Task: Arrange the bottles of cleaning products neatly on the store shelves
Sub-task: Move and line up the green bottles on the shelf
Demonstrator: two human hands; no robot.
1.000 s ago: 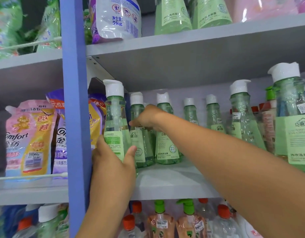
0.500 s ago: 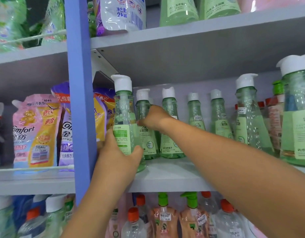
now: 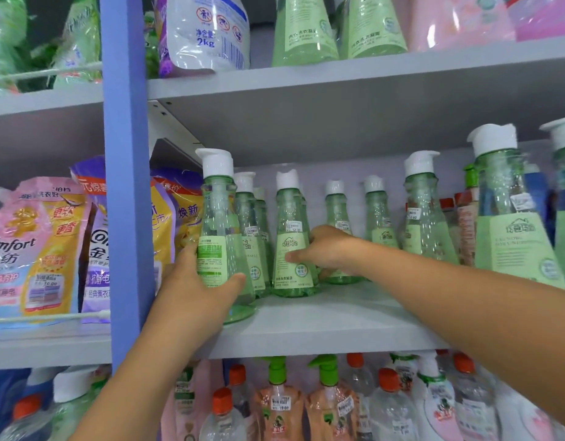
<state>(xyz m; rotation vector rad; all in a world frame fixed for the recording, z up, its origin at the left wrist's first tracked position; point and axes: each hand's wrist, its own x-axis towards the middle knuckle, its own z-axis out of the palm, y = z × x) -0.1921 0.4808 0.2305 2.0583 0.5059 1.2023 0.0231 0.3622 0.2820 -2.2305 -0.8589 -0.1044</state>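
Your right hand (image 3: 330, 251) is now gripping the third green pump bottle (image 3: 292, 249) in the row, having shifted over from the second bottle (image 3: 251, 237). Your left hand (image 3: 198, 289) is still wrapping the front bottle (image 3: 219, 237), thumb across its base, at the grey shelf (image 3: 322, 326) edge beside the blue upright (image 3: 128, 186).

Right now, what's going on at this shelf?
A person is tidying green pump bottles on the middle shelf. The left hand grips the front-left bottle beside the blue upright. The right hand holds a second bottle further back in the row. Both bottles stand upright.
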